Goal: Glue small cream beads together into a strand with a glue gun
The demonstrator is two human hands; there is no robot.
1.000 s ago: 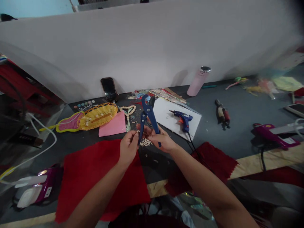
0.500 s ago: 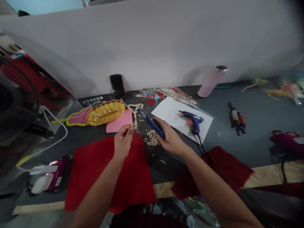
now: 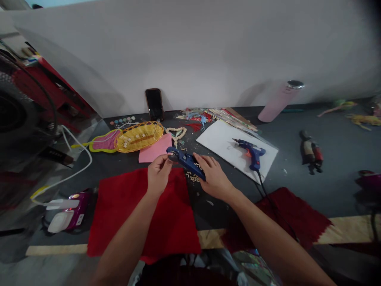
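Right hand (image 3: 216, 178): fingers closed around the handles of a blue cutting tool (image 3: 187, 161), held above the surface (image 3: 208, 216) with its head toward the left hand (image 3: 157, 174). The left fingers are drawn together at that head; whether they pinch anything cannot be told. Tool and right hand partly hide the pale pieces (image 3: 193, 177); a purple device (image 3: 369, 181) is cut off at the right edge.

Cutting tool (image 3: 188, 162), dark blue, handles close together, held above the worktop (image 3: 206, 214), head toward its left edge. Small pale pieces (image 3: 193, 177), loosely heaped midway between front and back edges, partly hidden by the tool.
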